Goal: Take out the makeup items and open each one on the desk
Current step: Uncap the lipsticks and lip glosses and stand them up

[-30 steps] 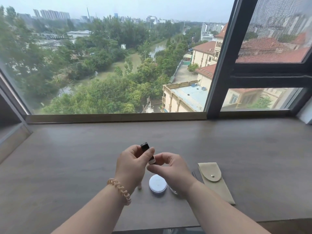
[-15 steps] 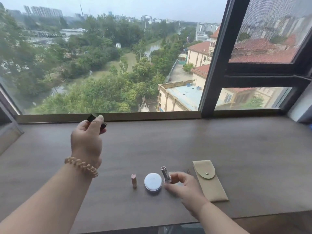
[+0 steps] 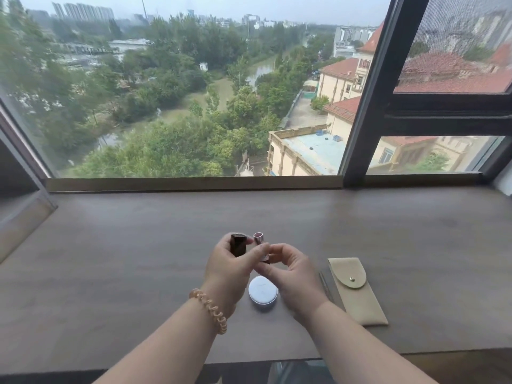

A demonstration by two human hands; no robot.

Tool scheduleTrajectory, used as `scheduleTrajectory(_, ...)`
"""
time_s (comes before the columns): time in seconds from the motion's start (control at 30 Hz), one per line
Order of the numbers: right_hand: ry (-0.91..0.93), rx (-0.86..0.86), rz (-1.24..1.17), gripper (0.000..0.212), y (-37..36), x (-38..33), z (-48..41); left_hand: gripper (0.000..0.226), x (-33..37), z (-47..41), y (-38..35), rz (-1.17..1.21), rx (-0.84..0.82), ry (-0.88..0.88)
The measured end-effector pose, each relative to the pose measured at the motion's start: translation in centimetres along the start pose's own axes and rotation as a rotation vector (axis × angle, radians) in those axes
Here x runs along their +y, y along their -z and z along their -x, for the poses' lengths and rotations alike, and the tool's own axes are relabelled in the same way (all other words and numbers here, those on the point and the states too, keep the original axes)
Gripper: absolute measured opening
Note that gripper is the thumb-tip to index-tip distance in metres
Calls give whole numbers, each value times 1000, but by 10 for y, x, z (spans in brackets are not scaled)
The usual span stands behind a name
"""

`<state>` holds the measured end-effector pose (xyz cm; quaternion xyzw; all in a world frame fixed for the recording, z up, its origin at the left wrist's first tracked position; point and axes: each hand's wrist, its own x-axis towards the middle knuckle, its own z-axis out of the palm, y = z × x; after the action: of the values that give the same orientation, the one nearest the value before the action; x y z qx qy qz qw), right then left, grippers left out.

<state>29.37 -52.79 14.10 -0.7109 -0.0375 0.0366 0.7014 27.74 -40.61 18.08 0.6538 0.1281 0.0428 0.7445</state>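
Above the middle of the desk (image 3: 110,273), my left hand (image 3: 225,268) grips a dark square lipstick cap (image 3: 238,245), held upright. Right beside it, my right hand (image 3: 295,277) pinches the lipstick tube (image 3: 259,241) by its base, its silver-pink open end pointing up. Cap and tube stand a small gap apart. A white round compact (image 3: 262,294) lies closed on the desk just below both hands. A beige snap pouch (image 3: 357,295) lies flat to the right.
A thin metal tool (image 3: 326,286) lies along the pouch's left side. The window sill (image 3: 194,184) and dark window frame (image 3: 360,120) bound the desk at the back. The desk's front edge runs just below my forearms.
My left hand came back from the far left with the dark cap to the desk's middle. My right hand lifted the lipstick tube off the desk up beside it.
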Motion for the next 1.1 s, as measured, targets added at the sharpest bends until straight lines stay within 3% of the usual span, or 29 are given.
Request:
scheduleTrajectory(0.27, -27, -145, -105, 8, -2, 7, 3, 11, -3, -1, 0, 91, 72, 6)
scheduleTrajectory(0.4, -127, -255, -225, 19, -2, 7, 4, 6, -1, -1, 2, 123, 31, 21)
scheduleTrajectory(0.6, -75, -105, -43, 21, -1, 8, 3, 9, -4, -4, 3, 107, 16, 13)
scheduleTrajectory(0.73, -123, -246, -248, 8, 1, 6, 2, 8, -3, -7, 4, 130, 4, 3)
scheduleTrajectory(0.93, -122, -207, -193, 36, 0, 6, 0, 5, -6, -6, 5, 156, -3, 10)
scheduleTrajectory(1.1, -111, -267, -262, 18, -2, 8, -1, 9, -9, -8, 8, 147, -25, 14)
